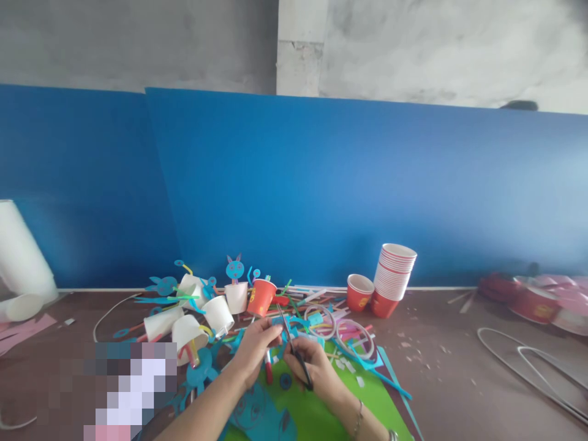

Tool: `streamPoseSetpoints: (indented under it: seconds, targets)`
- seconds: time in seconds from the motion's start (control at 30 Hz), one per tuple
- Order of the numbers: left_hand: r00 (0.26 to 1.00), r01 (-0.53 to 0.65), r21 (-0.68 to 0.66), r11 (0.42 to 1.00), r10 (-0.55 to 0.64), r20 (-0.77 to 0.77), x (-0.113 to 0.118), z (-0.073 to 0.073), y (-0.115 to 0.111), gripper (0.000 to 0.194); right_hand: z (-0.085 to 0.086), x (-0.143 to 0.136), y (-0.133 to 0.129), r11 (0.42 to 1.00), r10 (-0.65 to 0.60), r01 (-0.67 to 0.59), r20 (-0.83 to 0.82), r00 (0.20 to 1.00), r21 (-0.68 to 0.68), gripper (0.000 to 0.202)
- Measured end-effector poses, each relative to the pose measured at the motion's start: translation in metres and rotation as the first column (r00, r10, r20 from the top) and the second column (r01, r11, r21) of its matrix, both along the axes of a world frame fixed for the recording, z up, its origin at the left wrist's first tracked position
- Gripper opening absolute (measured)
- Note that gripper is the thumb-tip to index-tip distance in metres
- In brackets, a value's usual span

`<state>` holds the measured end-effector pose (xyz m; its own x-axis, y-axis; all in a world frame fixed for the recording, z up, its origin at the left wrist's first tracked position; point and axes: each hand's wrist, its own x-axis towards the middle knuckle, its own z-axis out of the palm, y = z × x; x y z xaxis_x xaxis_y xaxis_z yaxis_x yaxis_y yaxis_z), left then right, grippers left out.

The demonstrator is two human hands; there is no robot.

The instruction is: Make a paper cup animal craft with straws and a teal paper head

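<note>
Black-handled scissors [301, 367] are in my right hand [315, 365], fingers wrapped round the handles, blades pointing up and away. Just left of the blades, my left hand [257, 344] is closed in a pinch near a small blue piece [278, 320]; whether it grips that piece is too small to tell. Below both hands lie a green sheet [362, 407] and a blue paper shape with a drawn face [260, 411]. A small dark blue disc [285, 381] rests on the green sheet. A red-capped marker [269, 369] is between my hands.
White cups [218, 315] with blue paper figures crowd the left. Behind my hands stands a red cup [261, 297] amid straws and tape rolls [356, 339]. A tall cup stack [392, 278] and another red cup [359, 293] stand right. A blue panel [321, 196] borders the table.
</note>
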<state>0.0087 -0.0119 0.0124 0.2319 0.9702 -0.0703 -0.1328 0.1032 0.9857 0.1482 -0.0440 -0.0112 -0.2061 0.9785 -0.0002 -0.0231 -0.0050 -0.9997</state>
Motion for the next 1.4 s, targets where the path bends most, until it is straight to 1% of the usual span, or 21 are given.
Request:
streamPoseSetpoints:
  seconds: [0.1, 0.27, 0.4, 0.53, 0.73, 1.1, 1.23, 1.4]
  targets:
    - [0.999, -0.015, -0.002, 1.0, 0.015, 0.051, 0.0011, -0.0015, -0.0002, 0.028, -0.0017, 0.001, 0.0008, 1.0, 0.016, -0.016, 0.003, 1.0, 0.009, 0.034]
    - [0.994, -0.003, -0.023, 1.0, 0.006, 0.113, 0.0026, -0.0022, -0.0015, 0.026, -0.0024, 0.0012, 0.0003, 1.0, 0.007, -0.007, -0.004, 1.0, -0.002, 0.04]
    - [0.99, 0.007, -0.036, 0.999, -0.002, 0.142, 0.0025, -0.0029, -0.0005, 0.026, -0.001, 0.0008, -0.0005, 1.0, 0.013, -0.013, -0.002, 1.0, 0.012, 0.041]
    - [0.989, 0.011, -0.035, 0.999, -0.005, 0.149, 0.0017, -0.0039, 0.0012, 0.027, -0.0011, 0.0004, -0.0009, 0.999, 0.007, -0.007, -0.003, 1.0, 0.048, 0.039]
    - [0.987, 0.019, -0.032, 0.999, -0.014, 0.162, 0.0005, -0.0025, 0.0012, 0.027, -0.0025, 0.0005, -0.001, 0.998, 0.009, -0.009, -0.001, 1.0, 0.063, 0.034]
    - [0.984, 0.011, -0.027, 1.0, -0.007, 0.176, 0.0003, -0.0032, 0.002, 0.027, -0.0013, 0.0013, -0.001, 1.0, -0.013, 0.013, 0.014, 1.0, 0.025, 0.037]
    - [0.986, 0.037, -0.025, 0.999, -0.033, 0.165, -0.0005, -0.0039, 0.0034, 0.026, -0.0023, 0.0023, 0.0006, 1.0, -0.005, 0.005, 0.019, 1.0, -0.008, 0.039]
    - [0.987, 0.059, -0.018, 0.998, -0.055, 0.153, -0.0006, -0.007, 0.006, 0.025, -0.0025, 0.0031, -0.0002, 1.0, 0.007, -0.007, -0.01, 1.0, 0.006, 0.037]
